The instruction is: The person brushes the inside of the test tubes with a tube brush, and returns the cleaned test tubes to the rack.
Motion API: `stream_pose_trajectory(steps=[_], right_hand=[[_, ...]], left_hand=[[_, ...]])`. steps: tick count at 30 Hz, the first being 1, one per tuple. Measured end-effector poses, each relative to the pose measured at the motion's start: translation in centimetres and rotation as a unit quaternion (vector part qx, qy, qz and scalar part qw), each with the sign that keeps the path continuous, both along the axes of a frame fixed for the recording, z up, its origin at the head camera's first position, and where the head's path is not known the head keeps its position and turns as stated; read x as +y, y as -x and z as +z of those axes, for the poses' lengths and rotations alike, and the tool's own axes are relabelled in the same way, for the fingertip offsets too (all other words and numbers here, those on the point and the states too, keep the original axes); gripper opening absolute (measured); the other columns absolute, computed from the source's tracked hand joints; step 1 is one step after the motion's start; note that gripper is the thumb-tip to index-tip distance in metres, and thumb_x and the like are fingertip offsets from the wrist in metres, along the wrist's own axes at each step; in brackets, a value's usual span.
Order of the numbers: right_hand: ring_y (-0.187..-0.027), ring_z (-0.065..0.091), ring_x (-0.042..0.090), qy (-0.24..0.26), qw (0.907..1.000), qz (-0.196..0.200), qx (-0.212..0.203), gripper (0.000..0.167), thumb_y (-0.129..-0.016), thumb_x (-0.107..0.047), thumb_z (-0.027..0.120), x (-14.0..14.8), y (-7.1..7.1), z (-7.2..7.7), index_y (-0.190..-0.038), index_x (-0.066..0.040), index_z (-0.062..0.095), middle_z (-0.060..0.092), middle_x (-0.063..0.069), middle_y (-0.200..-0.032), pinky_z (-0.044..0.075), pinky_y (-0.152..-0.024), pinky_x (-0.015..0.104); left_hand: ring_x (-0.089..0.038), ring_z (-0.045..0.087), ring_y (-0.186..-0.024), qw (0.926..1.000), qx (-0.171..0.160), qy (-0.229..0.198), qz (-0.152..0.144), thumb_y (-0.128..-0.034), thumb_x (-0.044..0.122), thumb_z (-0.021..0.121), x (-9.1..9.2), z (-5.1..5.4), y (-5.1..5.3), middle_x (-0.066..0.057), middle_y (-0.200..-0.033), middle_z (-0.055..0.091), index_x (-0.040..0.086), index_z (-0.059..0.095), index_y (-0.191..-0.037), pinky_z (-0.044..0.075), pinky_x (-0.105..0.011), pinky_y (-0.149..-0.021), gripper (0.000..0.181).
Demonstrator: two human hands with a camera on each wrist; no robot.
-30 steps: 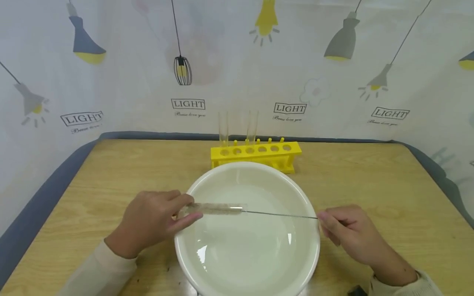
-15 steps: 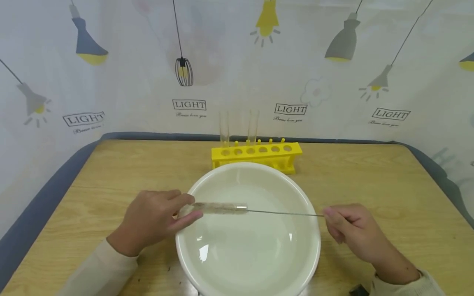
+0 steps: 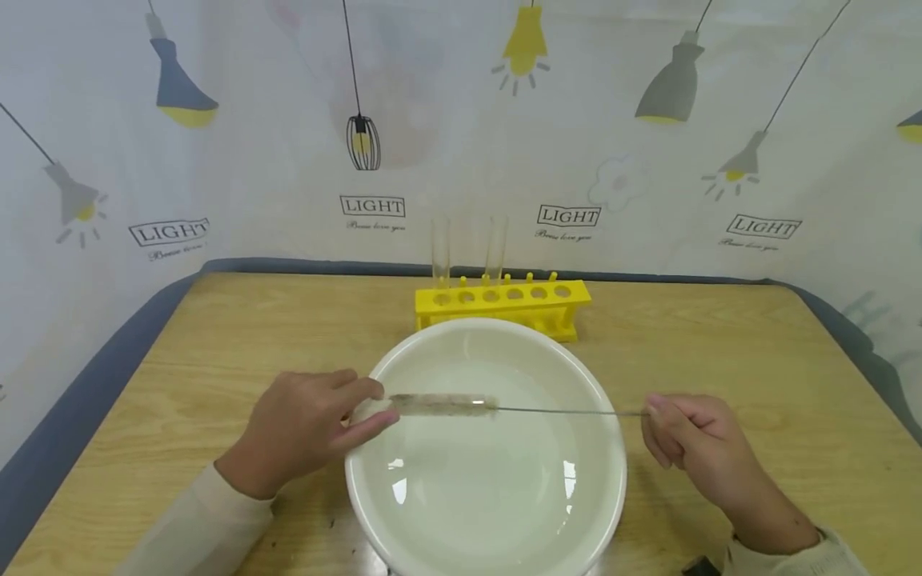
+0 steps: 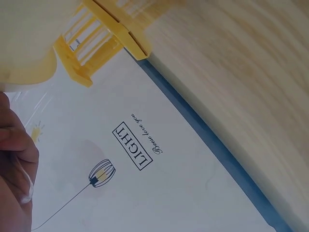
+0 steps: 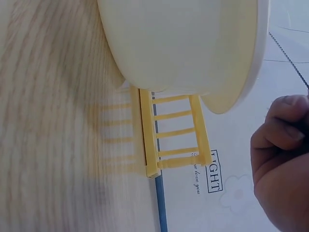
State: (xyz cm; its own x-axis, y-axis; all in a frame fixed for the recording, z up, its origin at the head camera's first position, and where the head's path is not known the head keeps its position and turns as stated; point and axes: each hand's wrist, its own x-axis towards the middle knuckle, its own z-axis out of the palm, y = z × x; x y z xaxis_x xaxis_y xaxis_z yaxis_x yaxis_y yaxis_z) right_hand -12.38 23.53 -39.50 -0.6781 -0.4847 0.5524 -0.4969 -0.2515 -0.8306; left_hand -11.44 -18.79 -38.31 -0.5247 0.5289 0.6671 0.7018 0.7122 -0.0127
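Above the left rim of a white basin [image 3: 621,480], the left hand [image 3: 306,428] holds a clear glass tube [image 3: 384,406] between thumb and fingers. The tube lies nearly level, its mouth toward the right. A pale bristle brush [image 3: 442,406] sits in the tube, its right end about at the mouth. From it a thin twisted wire [image 3: 562,411] runs right to the right hand [image 3: 709,448], which pinches its end beyond the basin's right rim. In the right wrist view the wire [image 5: 288,59] reaches the curled fingers [image 5: 285,130].
Behind the basin stands a yellow rack [image 3: 504,298] with two clear tubes [image 3: 495,250] upright in it. A small dark object [image 3: 700,566] lies at the front edge by the right sleeve. A patterned cloth [image 3: 461,120] hangs behind the wooden table [image 3: 288,320].
My right hand has moved a little to the right with the wire, and the bristles have slid rightward within the tube to its mouth. The left hand keeps its grip nearly in place.
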Motion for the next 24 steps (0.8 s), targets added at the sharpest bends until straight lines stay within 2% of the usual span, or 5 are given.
stream_pose_trajectory(steps=[13,17,24], right_hand=[[-0.043,0.031,0.015,0.016,0.9994,-0.019,-0.024,0.050,-0.095,0.024,0.013,0.19,-0.16,-0.04,-0.058,-0.007,0.025,0.025,0.002,-0.048,0.030,-0.042,0.027],[-0.043,0.031,0.014,0.032,0.9986,-0.032,-0.027,0.049,-0.096,0.023,0.014,0.16,-0.07,-0.02,-0.058,-0.007,0.023,0.024,0.002,-0.048,0.029,-0.042,0.028],[-0.043,0.030,0.013,0.048,0.9981,-0.029,-0.024,0.049,-0.096,0.023,0.013,0.07,0.33,0.29,-0.059,-0.007,0.023,0.024,0.002,-0.049,0.028,-0.041,0.027]], left_hand=[[0.002,0.037,-0.045,1.0000,-0.006,-0.004,-0.007,-0.1030,0.057,0.040,0.01,-0.64,-0.08,0.010,-0.060,0.052,0.018,0.069,-0.084,0.026,-0.013,-0.041,0.052],[0.001,0.038,-0.045,1.0000,-0.004,-0.006,-0.001,-0.1032,0.057,0.040,0.05,-0.57,-0.10,0.009,-0.061,0.053,0.018,0.069,-0.085,0.027,-0.015,-0.040,0.052],[0.001,0.040,-0.046,1.0000,-0.006,-0.002,0.001,-0.1033,0.057,0.039,-0.03,-0.18,0.03,0.008,-0.063,0.057,0.018,0.069,-0.086,0.028,-0.014,-0.041,0.052]])
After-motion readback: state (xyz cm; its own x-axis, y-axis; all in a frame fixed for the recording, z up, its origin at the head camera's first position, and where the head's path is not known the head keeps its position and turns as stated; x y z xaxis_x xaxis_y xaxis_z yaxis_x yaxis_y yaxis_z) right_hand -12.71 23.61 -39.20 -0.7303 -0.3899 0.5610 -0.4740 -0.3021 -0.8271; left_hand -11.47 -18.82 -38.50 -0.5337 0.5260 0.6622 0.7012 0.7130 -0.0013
